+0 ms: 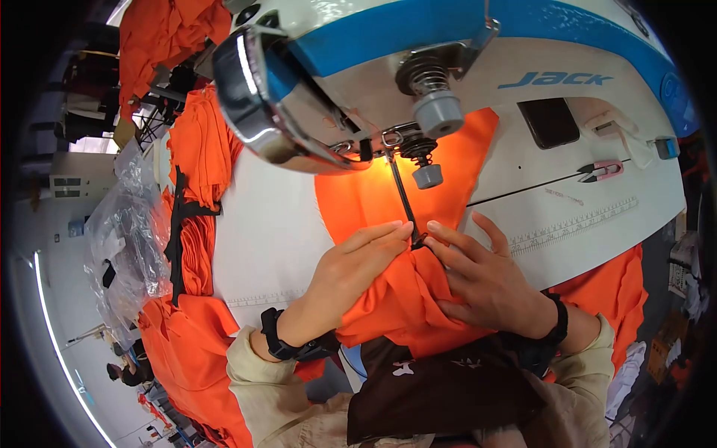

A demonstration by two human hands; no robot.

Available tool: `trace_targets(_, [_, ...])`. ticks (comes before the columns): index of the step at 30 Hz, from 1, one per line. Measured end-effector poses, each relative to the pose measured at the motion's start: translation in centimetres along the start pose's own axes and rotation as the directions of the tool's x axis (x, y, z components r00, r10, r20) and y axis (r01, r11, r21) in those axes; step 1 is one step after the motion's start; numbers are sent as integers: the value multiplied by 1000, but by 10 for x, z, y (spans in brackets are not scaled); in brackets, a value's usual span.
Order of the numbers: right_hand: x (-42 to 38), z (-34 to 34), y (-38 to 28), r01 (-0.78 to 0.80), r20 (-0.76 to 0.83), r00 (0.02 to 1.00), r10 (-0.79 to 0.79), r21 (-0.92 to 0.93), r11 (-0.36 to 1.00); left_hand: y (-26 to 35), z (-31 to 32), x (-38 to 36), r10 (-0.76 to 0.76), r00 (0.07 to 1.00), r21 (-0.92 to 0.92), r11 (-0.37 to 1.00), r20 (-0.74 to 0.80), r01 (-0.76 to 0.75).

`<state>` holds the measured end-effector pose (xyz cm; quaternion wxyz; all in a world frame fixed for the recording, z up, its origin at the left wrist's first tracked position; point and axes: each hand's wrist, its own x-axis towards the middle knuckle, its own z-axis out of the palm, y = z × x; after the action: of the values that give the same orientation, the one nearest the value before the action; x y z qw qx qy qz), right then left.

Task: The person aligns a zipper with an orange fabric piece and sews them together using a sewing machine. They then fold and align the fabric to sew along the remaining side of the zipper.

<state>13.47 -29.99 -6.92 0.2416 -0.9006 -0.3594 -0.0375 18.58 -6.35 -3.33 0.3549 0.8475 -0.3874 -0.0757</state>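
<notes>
Orange fabric [399, 299] lies under the needle area of a white-and-blue sewing machine [478, 67] and bunches toward my body. A narrow black strip [402, 190] runs along it from beneath the machine head to my fingertips. My left hand [358, 272] is closed on the fabric left of the strip, fingers together and thumb hidden. On the other side, my right hand [489, 280] holds the fabric near the strip's lower end, its index finger raised and the others bent over the cloth. Both wrists wear black bands.
A dark phone [549, 122] and pink-handled thread snips [601, 170] lie on the white table [258, 216], right of the needle. Ruler markings run along its front edge. Stacked orange pieces [198, 149] and clear plastic [127, 239] are at left. Dark brown cloth [441, 396] covers my lap.
</notes>
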Motion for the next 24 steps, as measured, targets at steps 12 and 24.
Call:
trace_targets(12, [5,-26,38,162,100,977,-189,234,959,-6,21,-6,241,970,452,862,31,-229])
trace_targets(24, [41,-31,37,140,213,971,-104,-163,977,-9,33,-7,204,978,365,914,-41,-176])
